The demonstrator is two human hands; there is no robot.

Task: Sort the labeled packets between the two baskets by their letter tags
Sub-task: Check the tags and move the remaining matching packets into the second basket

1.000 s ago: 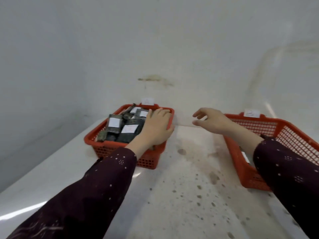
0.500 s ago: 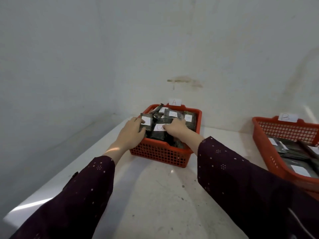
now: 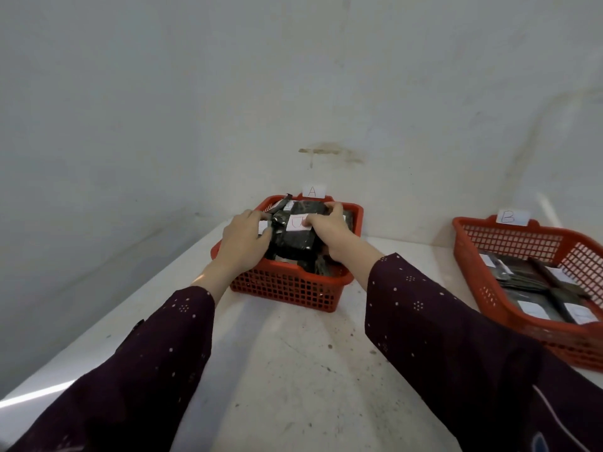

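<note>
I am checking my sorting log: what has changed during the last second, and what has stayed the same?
The right hand moved left from between the baskets into basket A. Together with the left hand it took hold of a dark packet and tilted it up from the pile. Both baskets stayed in place, and the packets in basket B too.

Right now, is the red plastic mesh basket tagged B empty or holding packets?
Holding packets: several dark packets with white labels lie inside the red basket tagged B.
</note>
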